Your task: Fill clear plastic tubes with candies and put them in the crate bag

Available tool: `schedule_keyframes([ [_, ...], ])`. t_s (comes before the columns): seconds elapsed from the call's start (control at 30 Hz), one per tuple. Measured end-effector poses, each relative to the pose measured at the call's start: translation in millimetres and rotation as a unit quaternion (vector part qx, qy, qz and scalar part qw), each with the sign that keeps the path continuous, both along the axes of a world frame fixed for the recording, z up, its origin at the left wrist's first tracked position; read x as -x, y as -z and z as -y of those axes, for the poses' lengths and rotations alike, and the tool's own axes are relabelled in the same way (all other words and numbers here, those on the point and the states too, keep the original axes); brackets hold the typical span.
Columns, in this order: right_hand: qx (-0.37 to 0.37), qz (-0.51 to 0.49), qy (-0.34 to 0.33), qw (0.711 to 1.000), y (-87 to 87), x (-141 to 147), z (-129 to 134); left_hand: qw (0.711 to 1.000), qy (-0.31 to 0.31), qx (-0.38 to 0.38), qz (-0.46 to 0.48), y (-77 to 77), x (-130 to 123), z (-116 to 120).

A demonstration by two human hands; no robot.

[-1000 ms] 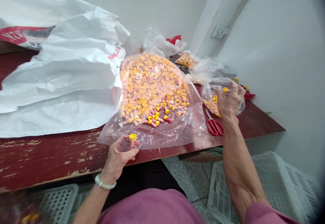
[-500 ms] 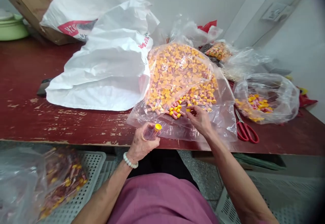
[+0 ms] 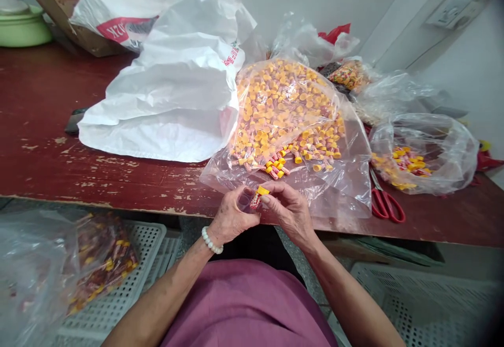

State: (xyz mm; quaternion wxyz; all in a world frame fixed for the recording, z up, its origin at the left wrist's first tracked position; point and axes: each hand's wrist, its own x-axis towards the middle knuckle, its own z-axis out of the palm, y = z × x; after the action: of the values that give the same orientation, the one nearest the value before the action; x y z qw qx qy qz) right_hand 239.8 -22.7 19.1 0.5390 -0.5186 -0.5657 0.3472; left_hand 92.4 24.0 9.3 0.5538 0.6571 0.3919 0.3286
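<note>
our right hand (image 3: 289, 208) pinches a small yellow-capped, red-and-white tube (image 3: 256, 200), tilted cap-up, just right of the clear plastic cylinder (image 3: 244, 199) our left hand (image 3: 233, 217) grips.

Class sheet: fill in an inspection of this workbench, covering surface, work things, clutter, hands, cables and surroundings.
Surface: dark red tabletop, paint chipped toward the front edge.
Work things: many yellow-capped pieces in a large clear bag; similar ones in a smaller clear bag at the right.
Clutter: red-handled scissors beside the smaller bag; white sack and green tub at the left.
Hands: left hand holds a clear plastic item; right hand pinches one yellow-capped piece next to it.
Cables: thin line below the wall socket; cannot tell whether it is a cable.
Surroundings: perforated crates below the tabletop, left and right.
</note>
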Motion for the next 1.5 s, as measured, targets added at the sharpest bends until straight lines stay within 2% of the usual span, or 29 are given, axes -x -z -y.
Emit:
schedule_keyframes([
  [0.07,-0.050,0.099,-0.033,0.993,-5.8,-4,5,1.000,0.006,0.009,0.010,-0.2,2,1],
  [0.13,-0.076,0.129,-0.029,0.988,-13.2,-10,4,1.000,0.010,0.020,0.011,0.6,4,0],
  [0.27,-0.075,0.071,0.094,0.990,-23.0,-13,-16,1.000,0.013,-0.002,-0.024,3.2,3,0],
  [0.33,-0.102,0.090,0.134,0.982,-22.7,-4,-29,0.999,0.020,-0.027,-0.038,3.0,-1,2],
  [0.4,-0.141,0.153,0.117,0.971,-19.1,9,-39,0.997,0.027,-0.046,-0.053,1.9,-6,5],
  [0.47,-0.154,0.214,0.067,0.962,-13.5,19,-46,0.997,0.025,-0.046,-0.051,1.1,-9,7],
  [0.53,-0.134,0.203,0.047,0.969,-6.5,17,-52,1.000,0.021,0.007,-0.012,1.7,-8,6],
  [0.6,-0.102,0.151,0.102,0.978,2.4,0,-58,0.991,0.010,0.124,0.048,3.2,-4,2],
  [0.67,-0.070,0.166,0.167,0.969,15.0,-25,-65,0.964,0.004,0.249,0.097,4.6,4,-3],
  [0.73,-0.039,0.291,0.188,0.937,31.2,-50,-70,0.938,0.016,0.321,0.130,5.6,12,-8],
  [0.8,-0.010,0.401,0.197,0.895,47.8,-68,-71,0.925,0.038,0.344,0.156,6.3,18,-11],
  [0.83,-0.002,0.435,0.197,0.878,54.6,-74,-70,0.922,0.047,0.347,0.165,6.6,20,-11],
  [0.9,-0.004,0.468,0.183,0.865,63.5,-81,-67,0.918,0.062,0.347,0.183,7.3,20,-10],
  [0.97,-0.014,0.469,0.155,0.869,66.0,-87,-63,0.922,0.067,0.328,0.193,7.2,18,-7],
  [1.07,-0.010,0.421,0.145,0.895,65.0,-96,-61,0.943,0.053,0.273,0.185,5.3,15,-4],
  [1.17,0.003,0.361,0.164,0.918,65.4,-106,-62,0.965,0.034,0.216,0.142,4.3,12,-4],
  [1.27,0.010,0.329,0.202,0.922,63.3,-109,-62,0.982,0.009,0.167,0.083,8.0,8,-6],
  [1.33,0.015,0.307,0.218,0.926,55.2,-101,-57,0.989,-0.002,0.135,0.063,12.7,4,-8],
  [1.4,0.020,0.238,0.178,0.954,40.9,-84,-46,0.994,0.004,0.099,0.054,16.9,1,-10],
  [1.47,0.021,0.133,0.084,0.987,23.1,-60,-32,0.998,0.015,0.055,0.038,18.7,-2,-10],
  [1.5,0.019,0.096,0.037,0.995,14.5,-47,-24,0.999,0.020,0.029,0.027,18.6,-3,-9],
])
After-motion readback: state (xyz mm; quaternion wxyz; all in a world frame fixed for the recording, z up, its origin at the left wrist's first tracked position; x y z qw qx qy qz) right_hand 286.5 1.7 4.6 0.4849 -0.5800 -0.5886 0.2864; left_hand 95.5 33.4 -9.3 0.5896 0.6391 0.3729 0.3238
